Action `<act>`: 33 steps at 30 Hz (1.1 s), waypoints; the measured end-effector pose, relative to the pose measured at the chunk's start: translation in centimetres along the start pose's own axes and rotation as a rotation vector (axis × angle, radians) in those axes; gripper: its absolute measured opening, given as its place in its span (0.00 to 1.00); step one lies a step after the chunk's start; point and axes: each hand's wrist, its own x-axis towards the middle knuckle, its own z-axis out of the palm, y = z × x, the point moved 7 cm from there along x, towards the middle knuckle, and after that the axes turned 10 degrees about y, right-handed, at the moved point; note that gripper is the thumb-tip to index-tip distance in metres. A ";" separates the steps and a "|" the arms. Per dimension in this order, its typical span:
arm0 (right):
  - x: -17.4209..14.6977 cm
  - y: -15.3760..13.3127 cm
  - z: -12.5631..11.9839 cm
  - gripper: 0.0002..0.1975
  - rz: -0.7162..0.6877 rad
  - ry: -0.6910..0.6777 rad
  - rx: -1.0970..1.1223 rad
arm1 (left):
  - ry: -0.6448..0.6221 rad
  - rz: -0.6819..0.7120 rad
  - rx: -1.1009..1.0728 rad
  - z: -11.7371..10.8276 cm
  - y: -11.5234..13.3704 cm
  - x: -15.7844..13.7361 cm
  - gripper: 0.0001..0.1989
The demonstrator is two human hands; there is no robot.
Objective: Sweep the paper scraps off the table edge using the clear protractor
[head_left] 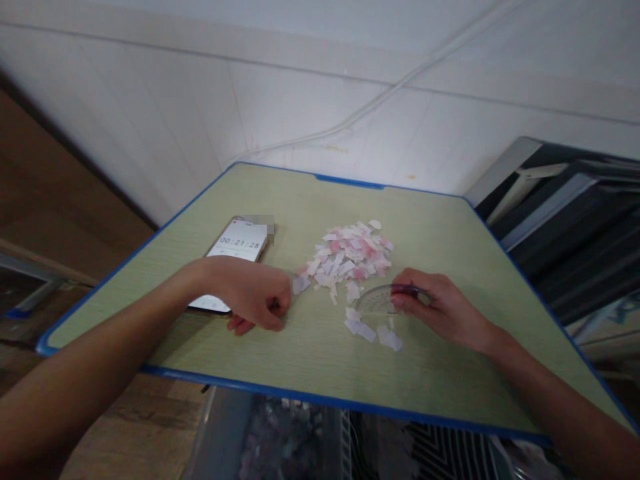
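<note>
My right hand holds a clear plastic protractor on edge against the green desk, beside a few loose paper scraps. A pile of pink and white paper scraps lies just beyond it in the middle of the desk. My left hand rests on the desk as a loose fist at the pile's left edge. Its fingers are curled; whether they pinch a scrap is hidden. Behind my left wrist a phone lies flat, showing a running timer.
The desk has a blue rim and stands against a white wall. Dark metal furniture stands at the right. A wooden floor shows at the left, and cluttered items lie below the desk's front edge.
</note>
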 end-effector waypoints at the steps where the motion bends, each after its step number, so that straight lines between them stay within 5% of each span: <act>1: -0.1 -0.1 0.2 0.08 -0.010 -0.025 0.005 | 0.000 0.002 -0.004 0.0 -0.1 0.0 0.13; 6: -0.6 0.2 -0.9 0.11 -0.009 -0.211 0.041 | 0.008 0.000 -0.008 0.0 -0.2 0.1 0.12; 12: 0.0 4.1 -4.2 0.11 0.183 0.033 0.056 | 0.006 -0.001 0.009 -0.1 0.1 0.0 0.12; 16: 0.2 5.8 -3.8 0.12 0.278 0.072 0.076 | 0.002 -0.007 0.009 0.0 0.0 0.0 0.12; 22: -0.1 5.4 -0.9 0.16 0.369 -0.129 0.082 | 0.003 -0.008 0.001 0.1 -0.1 0.0 0.12; 33: -2.0 0.8 1.6 0.22 -0.031 -0.537 0.135 | -0.010 -0.033 -0.014 0.0 -0.2 0.0 0.12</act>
